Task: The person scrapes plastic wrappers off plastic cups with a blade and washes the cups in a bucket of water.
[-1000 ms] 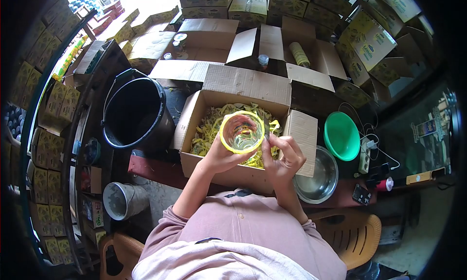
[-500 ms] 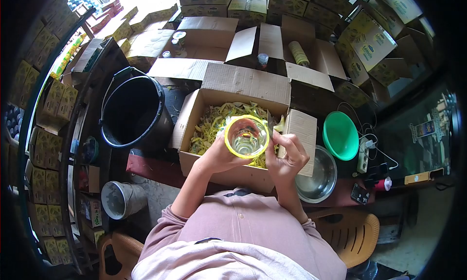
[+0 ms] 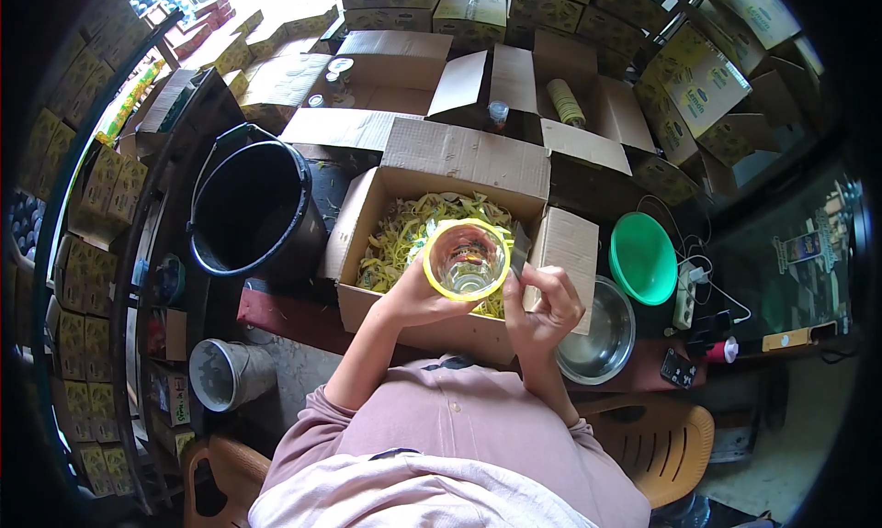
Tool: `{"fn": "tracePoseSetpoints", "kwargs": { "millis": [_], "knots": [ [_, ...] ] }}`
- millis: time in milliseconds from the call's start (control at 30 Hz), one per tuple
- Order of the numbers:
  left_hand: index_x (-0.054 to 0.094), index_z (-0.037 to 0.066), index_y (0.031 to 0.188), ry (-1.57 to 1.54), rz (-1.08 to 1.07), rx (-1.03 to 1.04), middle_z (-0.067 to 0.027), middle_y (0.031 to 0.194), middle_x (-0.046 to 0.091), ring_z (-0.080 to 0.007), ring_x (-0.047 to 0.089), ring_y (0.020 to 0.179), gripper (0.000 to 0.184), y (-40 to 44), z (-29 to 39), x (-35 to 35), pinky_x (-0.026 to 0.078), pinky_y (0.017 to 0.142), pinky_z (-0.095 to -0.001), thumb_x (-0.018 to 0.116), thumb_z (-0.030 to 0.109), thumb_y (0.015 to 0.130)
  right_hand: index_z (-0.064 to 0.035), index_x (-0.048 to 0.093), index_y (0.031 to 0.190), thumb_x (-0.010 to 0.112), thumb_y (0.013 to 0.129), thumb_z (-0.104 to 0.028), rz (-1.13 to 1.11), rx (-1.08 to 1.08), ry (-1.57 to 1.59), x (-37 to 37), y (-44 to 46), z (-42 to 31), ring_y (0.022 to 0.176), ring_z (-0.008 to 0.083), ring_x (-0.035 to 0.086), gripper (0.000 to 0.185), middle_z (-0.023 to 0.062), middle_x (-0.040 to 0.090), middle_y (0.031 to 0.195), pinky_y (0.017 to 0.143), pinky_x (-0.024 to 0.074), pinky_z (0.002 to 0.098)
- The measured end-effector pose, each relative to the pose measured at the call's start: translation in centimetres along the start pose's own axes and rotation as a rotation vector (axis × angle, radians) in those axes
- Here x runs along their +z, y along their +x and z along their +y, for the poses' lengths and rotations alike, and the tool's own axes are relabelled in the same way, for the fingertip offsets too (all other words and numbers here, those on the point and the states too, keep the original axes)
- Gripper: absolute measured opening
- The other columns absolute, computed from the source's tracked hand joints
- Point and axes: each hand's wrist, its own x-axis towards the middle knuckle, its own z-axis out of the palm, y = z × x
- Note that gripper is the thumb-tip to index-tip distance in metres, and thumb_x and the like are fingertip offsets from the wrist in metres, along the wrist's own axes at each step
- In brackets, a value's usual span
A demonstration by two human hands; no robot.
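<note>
A clear cup with a yellow rim (image 3: pixel 467 260) is held in my left hand (image 3: pixel 415 294), its open mouth facing up toward me. Close to the rim's right side, my right hand (image 3: pixel 544 309) pinches a thin blade (image 3: pixel 520 248) that looks like a knife; its handle is hidden in the fingers. Both hands are above an open cardboard box (image 3: pixel 469 151) filled with yellow-green strips (image 3: pixel 390 243).
Left of the box stands a black bucket (image 3: pixel 253 207), with a grey bucket (image 3: pixel 231 374) below it. On the right are a green basin (image 3: pixel 643 257), a metal bowl (image 3: pixel 602 335) and a phone (image 3: pixel 678 368). More open boxes (image 3: pixel 390 69) lie behind.
The cup has shifted a little right and down with my left hand. My right hand has moved slightly right and down, and a yellow strip near its fingers no longer shows.
</note>
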Motion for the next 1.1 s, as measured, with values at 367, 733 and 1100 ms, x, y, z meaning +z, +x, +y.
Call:
{"fn": "tracePoseSetpoints", "kwargs": {
  "millis": [367, 733, 1100],
  "knots": [
    [0.038, 0.001, 0.119, -0.004, -0.032, -0.02, -0.0096, 0.114, 0.045, -0.0177, 0.047, 0.107, 0.069, -0.2, 0.1, 0.1, 0.037, 0.094, -0.0313, 0.072, 0.005, 0.059, -0.0012, 0.064, 0.08, 0.067, 0.063, 0.006, 0.013, -0.028, -0.041, 0.2, -0.2, 0.1, 0.056, 0.0127, 0.057, 0.018, 0.0071, 0.058, 0.064, 0.052, 0.0449, 0.0232],
    [0.037, 0.002, 0.123, -0.012, -0.132, -0.072, -0.008, 0.118, 0.044, -0.0171, 0.043, 0.111, 0.079, -0.3, 0.5, -0.5, 0.033, 0.097, -0.0325, 0.076, 0.006, 0.054, -0.0014, 0.064, 0.079, 0.067, 0.061, 0.009, -0.007, -0.001, 0.007, -0.1, 0.1, 0.3, 0.056, 0.0133, 0.056, 0.021, 0.007, 0.058, 0.063, 0.051, 0.0425, 0.0225],
    [0.03, 0.006, 0.121, -0.232, -0.011, 0.009, -0.0089, 0.112, 0.045, -0.0176, 0.046, 0.107, 0.075, 0.3, 0.8, 0.4, 0.04, 0.089, -0.0331, 0.075, 0.008, 0.061, -0.0013, 0.063, 0.077, 0.068, 0.063, 0.006, 0.02, 0.023, 0.004, -0.4, 0.1, 0.1, 0.056, 0.0122, 0.056, 0.017, 0.0062, 0.057, 0.063, 0.05, 0.0427, 0.0225]
  ]
}}
